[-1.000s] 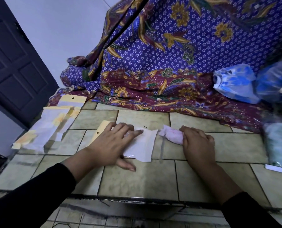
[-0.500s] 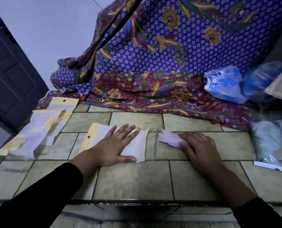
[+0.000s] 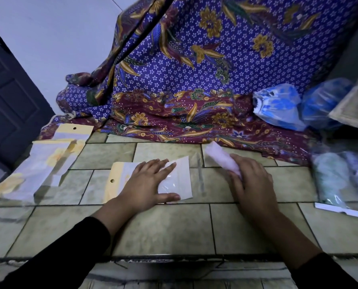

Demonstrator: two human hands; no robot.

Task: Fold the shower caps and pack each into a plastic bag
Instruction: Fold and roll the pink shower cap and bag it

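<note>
I have the left hand [image 3: 146, 184] flat on a clear plastic bag [image 3: 181, 180] lying on the tiled table [image 3: 167, 230], its fingers [image 3: 163, 164] straight and slightly spread, pressing it down. The bag's yellow header [image 3: 114, 176] has a punched hang hole, and I can't read any print on it. The right hand [image 3: 252, 188] curls its fingers [image 3: 239, 161] round the near end of a folded pink shower cap [image 3: 218, 156], just to the right of the bag's mouth. A stack of bags [image 3: 42, 163] lies far left and packed bags [image 3: 336, 180] far right. Blue caps [image 3: 278, 107] rest on the batik cloth [image 3: 194, 69].
</note>
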